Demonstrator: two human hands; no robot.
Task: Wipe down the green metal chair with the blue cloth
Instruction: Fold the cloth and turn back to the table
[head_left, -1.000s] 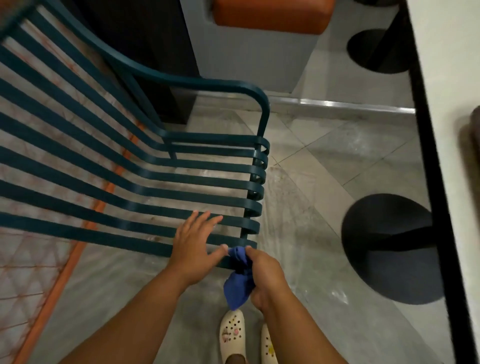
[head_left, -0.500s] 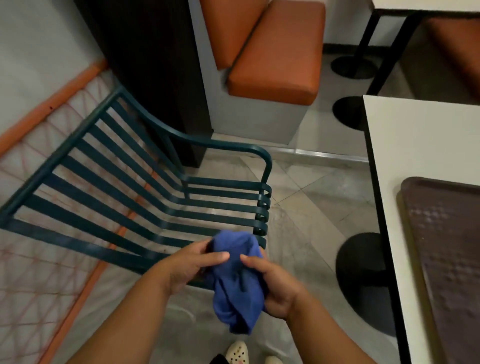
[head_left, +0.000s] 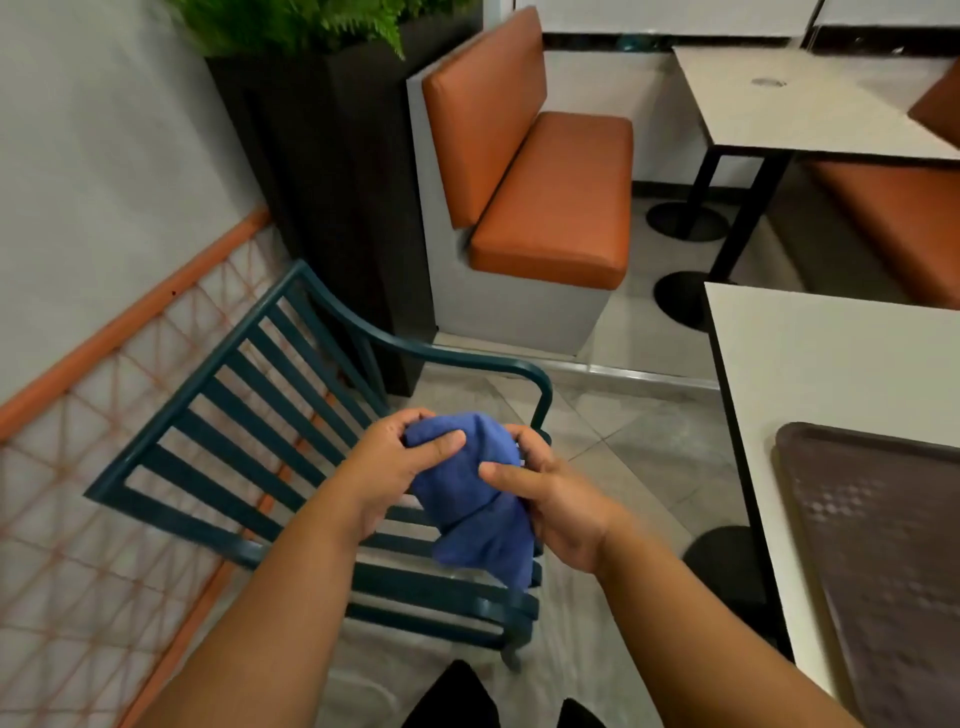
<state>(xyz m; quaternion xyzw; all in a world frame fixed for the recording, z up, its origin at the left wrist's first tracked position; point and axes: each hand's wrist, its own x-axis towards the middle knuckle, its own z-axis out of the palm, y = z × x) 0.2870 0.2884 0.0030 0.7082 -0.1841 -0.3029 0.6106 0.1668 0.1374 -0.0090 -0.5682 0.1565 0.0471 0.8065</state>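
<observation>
Now | 2 hands, left hand and right hand, grip 1 blue cloth | 1 green chair

Tray cut off right.

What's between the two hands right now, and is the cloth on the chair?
In the head view, the bunched blue cloth sits between the left hand and right hand, both gripping it. It appears held above the green metal chair seat slats, not on them.
</observation>
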